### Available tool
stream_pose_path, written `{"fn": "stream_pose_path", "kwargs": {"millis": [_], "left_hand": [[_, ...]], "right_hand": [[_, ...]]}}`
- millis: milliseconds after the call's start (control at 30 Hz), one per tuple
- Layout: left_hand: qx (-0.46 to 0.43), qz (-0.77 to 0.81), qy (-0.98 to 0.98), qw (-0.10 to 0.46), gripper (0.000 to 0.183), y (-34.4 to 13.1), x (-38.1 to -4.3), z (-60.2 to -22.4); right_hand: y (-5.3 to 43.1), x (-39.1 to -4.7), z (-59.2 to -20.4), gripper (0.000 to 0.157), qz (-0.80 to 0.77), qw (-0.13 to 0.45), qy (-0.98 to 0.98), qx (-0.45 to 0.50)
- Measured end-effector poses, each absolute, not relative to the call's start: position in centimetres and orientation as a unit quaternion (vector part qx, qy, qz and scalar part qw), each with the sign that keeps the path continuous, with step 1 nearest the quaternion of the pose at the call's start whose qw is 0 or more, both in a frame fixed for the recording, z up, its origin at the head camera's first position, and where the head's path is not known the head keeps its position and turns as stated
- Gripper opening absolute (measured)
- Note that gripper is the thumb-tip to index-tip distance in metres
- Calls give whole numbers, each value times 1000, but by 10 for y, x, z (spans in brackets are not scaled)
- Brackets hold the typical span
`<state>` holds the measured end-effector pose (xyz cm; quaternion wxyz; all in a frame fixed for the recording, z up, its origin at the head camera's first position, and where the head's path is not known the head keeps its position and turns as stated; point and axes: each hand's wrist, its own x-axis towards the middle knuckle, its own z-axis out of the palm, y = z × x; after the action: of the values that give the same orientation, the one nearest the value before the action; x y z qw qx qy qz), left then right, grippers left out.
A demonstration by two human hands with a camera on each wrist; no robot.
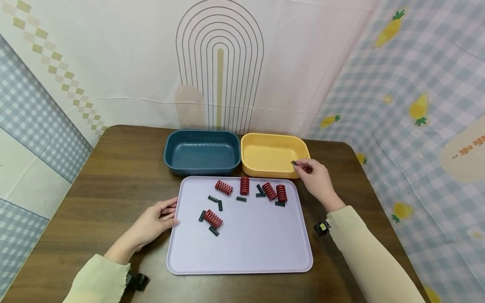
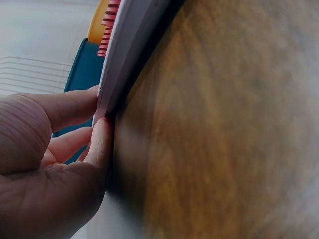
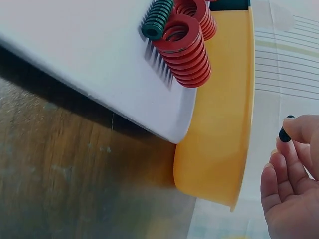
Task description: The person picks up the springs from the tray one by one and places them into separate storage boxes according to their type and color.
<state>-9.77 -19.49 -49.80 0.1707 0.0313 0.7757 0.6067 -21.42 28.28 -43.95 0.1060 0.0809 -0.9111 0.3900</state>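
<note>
My right hand (image 1: 315, 179) pinches a small dark green spring (image 1: 293, 163) between thumb and fingertips. In the head view it is over the right front rim of the yellow bin (image 1: 273, 170). The fingertips of my left hand (image 1: 153, 223) touch the left edge of the pale lilac tray (image 1: 261, 248), thumb and index finger apart along the rim. On the tray lie several thick red springs (image 1: 244, 186) and several small green springs (image 1: 241, 199), mostly toward the back and left. One green spring (image 3: 157, 20) lies beside a red spring (image 3: 187, 52) in the right wrist view.
A dark teal bin (image 1: 202, 168) stands behind the tray, left of the yellow bin. All rest on a brown wooden table (image 1: 125, 168). Patterned cloth (image 1: 132, 63) hangs behind and at both sides.
</note>
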Motion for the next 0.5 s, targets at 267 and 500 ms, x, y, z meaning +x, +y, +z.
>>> {"fn": "stream_pose_path", "kwargs": {"millis": [267,500], "left_hand": [[32,612,771,171,68,-194,-94,-496],[44,612,772,165,68,-194,-95,-493]], "right_hand": [[277,-221,-443,24,384,87,-918,59],[276,-226,-445,26,381,75,-920,52]]}}
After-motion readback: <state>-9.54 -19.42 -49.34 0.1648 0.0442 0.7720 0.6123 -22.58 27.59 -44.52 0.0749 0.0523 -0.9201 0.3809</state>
